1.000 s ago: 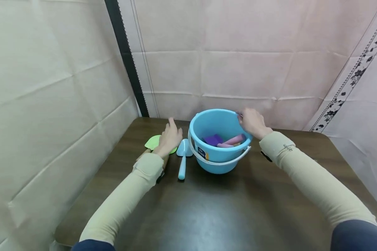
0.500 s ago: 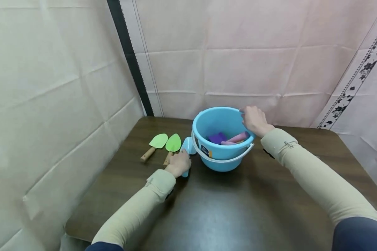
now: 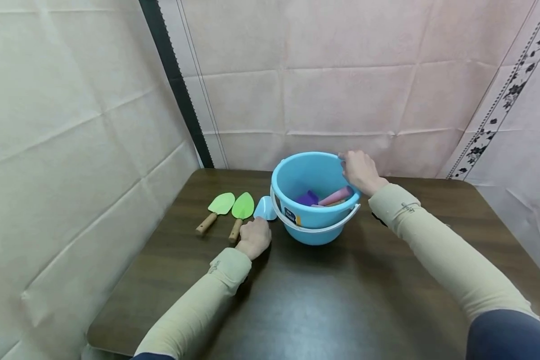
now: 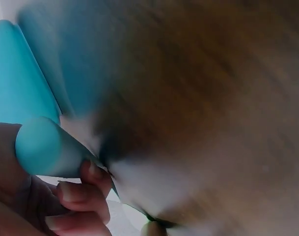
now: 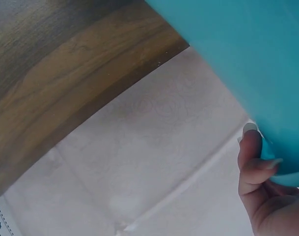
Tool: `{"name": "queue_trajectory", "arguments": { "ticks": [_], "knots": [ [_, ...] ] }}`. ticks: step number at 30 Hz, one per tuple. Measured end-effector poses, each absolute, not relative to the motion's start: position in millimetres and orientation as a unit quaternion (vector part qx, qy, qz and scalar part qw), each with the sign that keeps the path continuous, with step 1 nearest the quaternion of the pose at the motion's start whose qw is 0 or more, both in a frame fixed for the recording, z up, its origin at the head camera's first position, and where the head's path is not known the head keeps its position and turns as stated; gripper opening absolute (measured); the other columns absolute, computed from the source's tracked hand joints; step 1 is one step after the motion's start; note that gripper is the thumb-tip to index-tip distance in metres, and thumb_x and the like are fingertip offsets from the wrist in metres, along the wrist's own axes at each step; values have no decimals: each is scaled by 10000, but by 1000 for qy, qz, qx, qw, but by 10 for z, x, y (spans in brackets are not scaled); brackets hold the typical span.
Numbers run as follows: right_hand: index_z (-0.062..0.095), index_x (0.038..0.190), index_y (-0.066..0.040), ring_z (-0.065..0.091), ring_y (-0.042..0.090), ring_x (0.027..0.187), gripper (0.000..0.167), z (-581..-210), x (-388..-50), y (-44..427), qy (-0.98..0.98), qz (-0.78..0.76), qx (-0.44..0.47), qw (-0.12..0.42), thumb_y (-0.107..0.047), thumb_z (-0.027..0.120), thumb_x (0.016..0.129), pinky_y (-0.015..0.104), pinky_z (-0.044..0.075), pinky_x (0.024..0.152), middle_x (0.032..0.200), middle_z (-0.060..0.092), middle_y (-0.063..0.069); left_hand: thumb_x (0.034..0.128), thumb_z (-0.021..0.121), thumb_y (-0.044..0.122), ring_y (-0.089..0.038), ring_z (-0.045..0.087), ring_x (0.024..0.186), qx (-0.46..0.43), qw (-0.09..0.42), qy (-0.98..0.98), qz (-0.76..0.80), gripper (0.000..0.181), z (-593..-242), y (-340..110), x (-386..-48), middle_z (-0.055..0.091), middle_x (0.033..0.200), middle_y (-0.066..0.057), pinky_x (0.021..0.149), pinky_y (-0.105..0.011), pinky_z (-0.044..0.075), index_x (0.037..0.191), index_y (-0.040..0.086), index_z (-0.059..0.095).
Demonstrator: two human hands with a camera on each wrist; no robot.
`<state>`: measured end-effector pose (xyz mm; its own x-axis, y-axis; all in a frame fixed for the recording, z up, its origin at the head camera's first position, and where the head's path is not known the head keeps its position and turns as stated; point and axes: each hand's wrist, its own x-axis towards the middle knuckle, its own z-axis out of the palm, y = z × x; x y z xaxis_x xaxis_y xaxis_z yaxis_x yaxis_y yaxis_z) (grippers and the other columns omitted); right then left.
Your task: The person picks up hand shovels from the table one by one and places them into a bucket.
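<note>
My left hand [image 3: 255, 239] grips the handle of a light blue toy shovel [image 3: 265, 208], whose scoop lies beside the bucket in the head view. In the left wrist view, the rounded handle end [image 4: 39, 145] shows between thumb and curled fingers. My right hand [image 3: 361, 172] holds the far right rim of a light blue bucket [image 3: 310, 218]; fingers and thumb pinch it in the right wrist view. Inside the bucket lie a purple piece [image 3: 307, 198] and a pink handle-like piece [image 3: 336, 195], partly hidden.
Two green trowels with wooden handles, the left trowel [image 3: 222, 203] and the right trowel [image 3: 243, 206], lie left of the shovel. The bucket's pale carrying handle [image 3: 315, 229] hangs down in front. A dark wooden table [image 3: 324, 300] is backed by pale cloth [image 3: 342, 100].
My left hand has moved off the green trowels, right and nearer to me, and has taken hold of the blue shovel's handle. The right hand stays on the bucket's rim.
</note>
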<state>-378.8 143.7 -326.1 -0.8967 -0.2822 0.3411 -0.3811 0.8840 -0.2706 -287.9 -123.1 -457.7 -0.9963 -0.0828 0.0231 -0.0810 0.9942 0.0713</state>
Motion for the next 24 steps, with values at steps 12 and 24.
{"name": "queue_trajectory", "arguments": {
  "ticks": [12, 24],
  "knots": [
    [579, 1284, 31, 641, 388, 889, 351, -3239, -3793, 1435, -959, 165, 178, 149, -36, 486, 952, 567, 515, 807, 1181, 637, 274, 943, 541, 233, -238, 608, 589, 33, 64, -997, -41, 321, -4437, -1260, -2975, 579, 653, -69, 530, -464, 506, 660, 84, 572],
    [565, 1302, 33, 637, 361, 870, 363, -3272, -3782, 1437, -959, 174, 171, 143, -28, 502, 950, 546, 521, 807, 1225, 619, 273, 944, 551, 257, -228, 617, 610, 16, 62, -997, -40, 344, -4250, -1362, -3013, 583, 640, -69, 510, -389, 489, 653, 76, 581]
  ]
}}
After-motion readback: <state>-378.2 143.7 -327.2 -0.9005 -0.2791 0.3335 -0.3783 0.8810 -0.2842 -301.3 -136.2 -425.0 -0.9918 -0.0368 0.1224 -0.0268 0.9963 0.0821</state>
